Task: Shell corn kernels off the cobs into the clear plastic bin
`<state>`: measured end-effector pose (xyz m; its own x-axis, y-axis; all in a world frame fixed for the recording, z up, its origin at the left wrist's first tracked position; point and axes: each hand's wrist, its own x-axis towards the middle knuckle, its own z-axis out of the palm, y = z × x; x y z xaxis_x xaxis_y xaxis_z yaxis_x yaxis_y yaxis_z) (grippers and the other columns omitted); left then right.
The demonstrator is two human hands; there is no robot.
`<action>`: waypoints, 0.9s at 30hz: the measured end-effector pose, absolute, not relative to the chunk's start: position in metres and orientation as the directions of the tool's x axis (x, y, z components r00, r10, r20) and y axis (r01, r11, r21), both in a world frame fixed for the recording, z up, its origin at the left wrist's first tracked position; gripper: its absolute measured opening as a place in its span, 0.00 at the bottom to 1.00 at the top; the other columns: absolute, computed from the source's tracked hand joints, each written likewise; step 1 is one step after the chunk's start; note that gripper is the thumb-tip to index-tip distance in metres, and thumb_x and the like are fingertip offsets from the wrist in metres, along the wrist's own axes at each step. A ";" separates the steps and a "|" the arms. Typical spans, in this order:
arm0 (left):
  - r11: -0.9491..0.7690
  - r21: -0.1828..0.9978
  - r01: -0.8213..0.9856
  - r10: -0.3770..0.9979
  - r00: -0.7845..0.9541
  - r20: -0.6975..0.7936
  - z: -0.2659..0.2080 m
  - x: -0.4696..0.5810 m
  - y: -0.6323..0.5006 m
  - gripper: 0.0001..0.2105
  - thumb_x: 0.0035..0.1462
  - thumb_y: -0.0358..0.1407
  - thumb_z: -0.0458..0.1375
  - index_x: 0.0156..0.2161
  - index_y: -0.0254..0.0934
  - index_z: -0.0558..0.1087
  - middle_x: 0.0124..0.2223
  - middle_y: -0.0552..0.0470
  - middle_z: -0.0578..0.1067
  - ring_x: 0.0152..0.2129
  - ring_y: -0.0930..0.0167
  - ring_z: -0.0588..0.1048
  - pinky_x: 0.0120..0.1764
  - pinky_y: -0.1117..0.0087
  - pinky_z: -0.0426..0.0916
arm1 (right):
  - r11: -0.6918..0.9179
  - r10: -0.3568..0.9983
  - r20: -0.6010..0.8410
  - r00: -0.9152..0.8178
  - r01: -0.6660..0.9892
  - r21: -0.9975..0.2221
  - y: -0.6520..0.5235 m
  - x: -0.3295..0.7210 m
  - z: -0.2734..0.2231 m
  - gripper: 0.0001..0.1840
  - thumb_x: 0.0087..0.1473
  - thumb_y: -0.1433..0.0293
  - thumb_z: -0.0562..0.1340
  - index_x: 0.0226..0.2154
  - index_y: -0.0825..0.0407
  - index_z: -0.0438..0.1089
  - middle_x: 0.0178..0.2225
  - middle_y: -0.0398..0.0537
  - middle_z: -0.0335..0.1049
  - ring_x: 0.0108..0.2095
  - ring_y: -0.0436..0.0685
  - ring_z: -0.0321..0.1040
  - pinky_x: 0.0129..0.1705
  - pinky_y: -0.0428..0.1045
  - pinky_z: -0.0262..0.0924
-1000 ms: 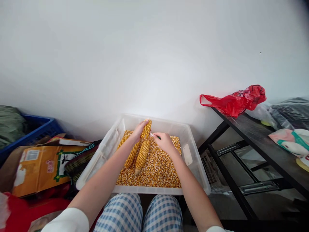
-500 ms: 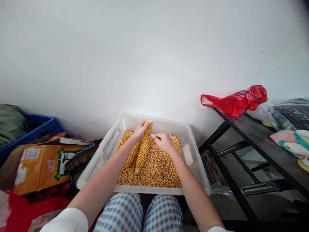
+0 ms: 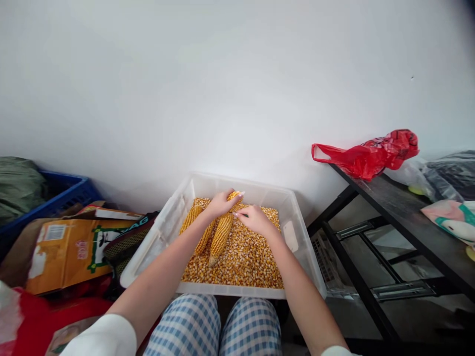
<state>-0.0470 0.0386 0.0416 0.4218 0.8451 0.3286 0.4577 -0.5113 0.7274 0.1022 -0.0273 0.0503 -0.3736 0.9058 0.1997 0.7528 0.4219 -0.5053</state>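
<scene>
Head view: the left hand [image 3: 221, 203] keeps its grip wrapped round a half-hidden cob [image 3: 235, 196]; the right hand [image 3: 254, 219] pinches an unclear small object [image 3: 246, 215]; at six o'clock, a bin [image 3: 232, 291] holds kernels [image 3: 248, 262].

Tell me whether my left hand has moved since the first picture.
Yes: against the bin's far rim, your left hand has shifted right and slightly toward you.

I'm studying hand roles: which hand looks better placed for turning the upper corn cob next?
Probably the left hand: it already grips the upper corn cob, whereas the right hand is beside it, fingers curled.
</scene>
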 end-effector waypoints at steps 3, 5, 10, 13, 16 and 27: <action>-0.590 0.669 0.452 0.778 0.540 0.321 0.045 -0.048 0.036 0.20 0.50 0.51 0.47 0.31 0.36 0.69 0.25 0.54 0.71 0.23 0.71 0.67 0.29 0.73 0.58 | 0.422 0.903 0.169 -0.395 0.744 -0.518 -0.029 0.104 0.054 0.17 0.51 0.66 0.54 0.18 0.57 0.68 0.15 0.40 0.60 0.19 0.45 0.48 0.24 0.43 0.41; -0.602 0.664 0.444 0.765 0.558 0.321 0.046 -0.047 0.037 0.20 0.50 0.51 0.47 0.31 0.36 0.70 0.25 0.54 0.71 0.23 0.71 0.67 0.29 0.73 0.58 | 0.406 0.909 0.153 -0.387 0.739 -0.538 -0.030 0.105 0.057 0.17 0.51 0.65 0.54 0.19 0.57 0.69 0.15 0.41 0.61 0.19 0.46 0.49 0.24 0.43 0.41; -0.539 0.740 0.403 0.816 0.468 0.340 0.046 -0.044 0.041 0.21 0.52 0.51 0.45 0.32 0.35 0.70 0.28 0.55 0.72 0.27 0.71 0.68 0.32 0.74 0.60 | 0.371 0.917 0.125 -0.379 0.696 -0.615 -0.028 0.112 0.060 0.17 0.51 0.63 0.54 0.26 0.58 0.72 0.19 0.42 0.64 0.22 0.47 0.51 0.25 0.43 0.44; -0.547 0.739 0.392 0.804 0.491 0.335 0.046 -0.043 0.040 0.20 0.51 0.50 0.47 0.33 0.36 0.71 0.28 0.55 0.73 0.26 0.72 0.68 0.33 0.74 0.60 | 0.393 0.906 0.125 -0.405 0.691 -0.606 -0.027 0.116 0.059 0.19 0.51 0.62 0.53 0.23 0.58 0.72 0.17 0.40 0.61 0.20 0.46 0.49 0.24 0.43 0.44; -0.564 0.742 0.362 0.784 0.516 0.344 0.044 -0.043 0.039 0.19 0.50 0.50 0.49 0.33 0.36 0.72 0.28 0.55 0.73 0.26 0.72 0.68 0.32 0.74 0.60 | 0.408 0.896 0.116 -0.429 0.691 -0.597 -0.027 0.115 0.057 0.19 0.51 0.62 0.53 0.20 0.57 0.71 0.15 0.39 0.58 0.19 0.45 0.46 0.23 0.43 0.42; -0.393 0.901 0.182 0.872 0.384 0.303 0.048 -0.045 0.051 0.20 0.50 0.51 0.49 0.29 0.34 0.70 0.26 0.55 0.69 0.25 0.73 0.65 0.28 0.76 0.58 | 0.381 0.912 0.151 -0.380 0.654 -0.654 -0.032 0.101 0.060 0.17 0.52 0.63 0.53 0.28 0.55 0.74 0.23 0.44 0.70 0.24 0.49 0.59 0.28 0.43 0.50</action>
<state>-0.0447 0.0508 0.0476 0.3843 0.8720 0.3031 0.1816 -0.3933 0.9013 0.1006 -0.0321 0.0603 -0.3802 0.9125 0.1510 0.6540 0.3807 -0.6537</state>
